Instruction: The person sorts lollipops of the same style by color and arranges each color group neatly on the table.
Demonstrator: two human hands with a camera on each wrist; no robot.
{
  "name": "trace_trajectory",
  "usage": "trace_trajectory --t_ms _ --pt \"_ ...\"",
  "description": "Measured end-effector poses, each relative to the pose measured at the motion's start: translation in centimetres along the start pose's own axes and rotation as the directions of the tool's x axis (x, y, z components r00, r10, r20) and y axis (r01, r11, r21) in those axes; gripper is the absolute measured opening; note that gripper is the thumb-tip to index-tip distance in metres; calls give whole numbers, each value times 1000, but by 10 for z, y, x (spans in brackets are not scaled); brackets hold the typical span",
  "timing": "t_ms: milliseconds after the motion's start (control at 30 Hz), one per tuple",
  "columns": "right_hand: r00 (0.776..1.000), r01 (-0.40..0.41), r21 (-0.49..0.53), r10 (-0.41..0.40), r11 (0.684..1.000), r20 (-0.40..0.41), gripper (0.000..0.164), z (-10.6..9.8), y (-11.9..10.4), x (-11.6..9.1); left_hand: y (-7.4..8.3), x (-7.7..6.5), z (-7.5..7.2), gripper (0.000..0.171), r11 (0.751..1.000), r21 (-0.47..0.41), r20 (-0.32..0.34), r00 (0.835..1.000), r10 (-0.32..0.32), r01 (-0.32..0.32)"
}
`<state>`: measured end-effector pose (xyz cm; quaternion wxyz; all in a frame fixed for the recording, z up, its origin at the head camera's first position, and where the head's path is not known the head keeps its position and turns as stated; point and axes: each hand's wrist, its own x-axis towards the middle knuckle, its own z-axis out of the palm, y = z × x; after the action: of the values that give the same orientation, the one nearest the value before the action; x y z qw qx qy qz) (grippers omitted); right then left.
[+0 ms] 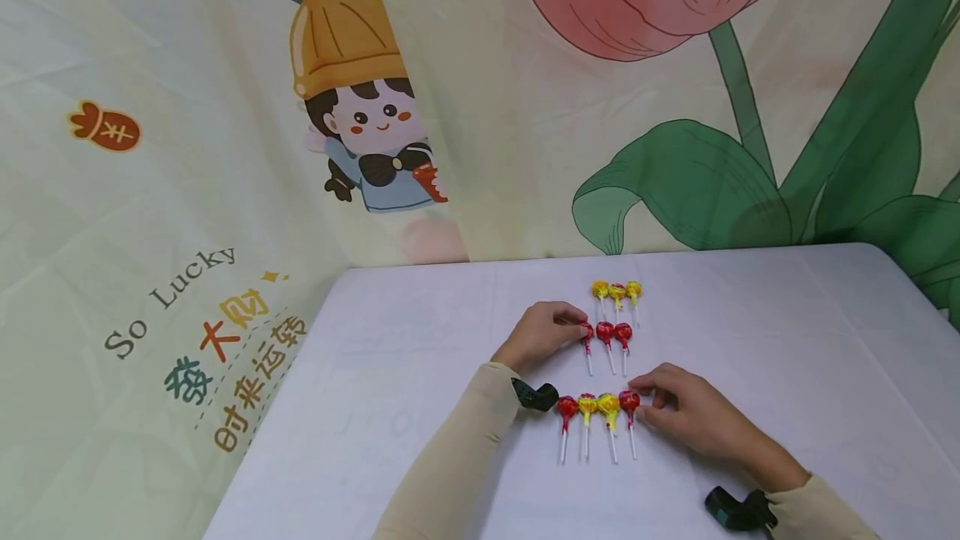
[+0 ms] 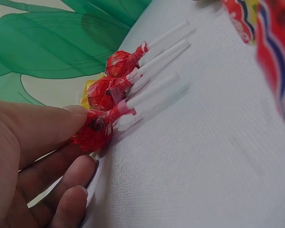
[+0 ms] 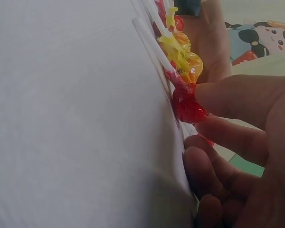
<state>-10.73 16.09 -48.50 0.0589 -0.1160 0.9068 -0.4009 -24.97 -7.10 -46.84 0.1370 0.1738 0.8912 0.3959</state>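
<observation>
My left hand (image 1: 543, 333) pinches the wrapped head of a red lollipop (image 2: 96, 135) between thumb and fingers. That lollipop is the left one in a row with two more red lollipops (image 1: 623, 335). At the right end of the front row, my right hand (image 1: 693, 413) holds another red lollipop (image 3: 187, 107) by its head with thumb and index finger. Two yellow lollipops (image 1: 608, 408) lie between it and a red lollipop (image 1: 567, 409) at the left end. All the white sticks point toward me.
Three yellow lollipops (image 1: 617, 294) form the farthest row, just behind the red ones. Everything lies on a white-covered table (image 1: 420, 332). A printed curtain (image 1: 487, 107) hangs along the table's back edge. Black wrist cameras (image 1: 738, 511) sit on both arms.
</observation>
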Motion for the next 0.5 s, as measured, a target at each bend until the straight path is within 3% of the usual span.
trace_trajectory --t_ms 500 --pt "1000 -5 -3 5 1000 -4 31 1 0 0 1 0 2 11 1000 -1 -15 1000 6 -6"
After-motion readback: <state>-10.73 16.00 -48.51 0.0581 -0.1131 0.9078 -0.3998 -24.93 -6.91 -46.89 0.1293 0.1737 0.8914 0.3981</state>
